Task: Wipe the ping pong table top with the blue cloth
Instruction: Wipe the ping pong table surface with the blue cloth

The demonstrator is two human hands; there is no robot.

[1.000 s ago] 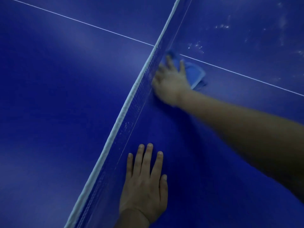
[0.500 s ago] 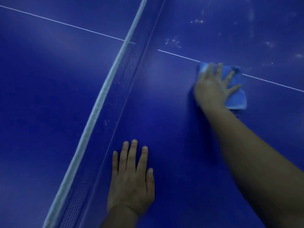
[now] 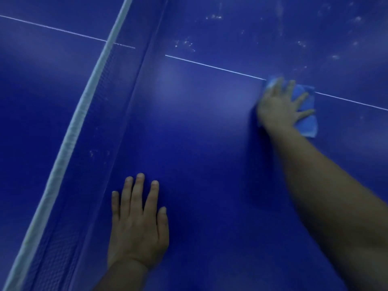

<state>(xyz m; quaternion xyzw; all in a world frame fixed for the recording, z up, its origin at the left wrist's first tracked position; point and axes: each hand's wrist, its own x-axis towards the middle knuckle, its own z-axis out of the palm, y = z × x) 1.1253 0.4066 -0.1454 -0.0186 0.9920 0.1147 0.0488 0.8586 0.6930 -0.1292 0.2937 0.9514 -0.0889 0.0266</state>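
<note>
The dark blue ping pong table top [image 3: 205,143] fills the view. My right hand [image 3: 279,106] lies flat with spread fingers on the light blue cloth [image 3: 307,120], pressing it to the table on the white centre line [image 3: 214,67], well right of the net. Most of the cloth is hidden under that hand. My left hand [image 3: 138,225] rests flat on the table near the bottom, fingers straight, just right of the net.
The net [image 3: 84,114] with its white top band runs diagonally from the top centre to the bottom left. Whitish specks and smudges [image 3: 302,44] dot the table beyond the centre line at the upper right.
My right hand has slid the cloth to the right along the centre line, away from the net. The left hand has stayed planted on the table.
</note>
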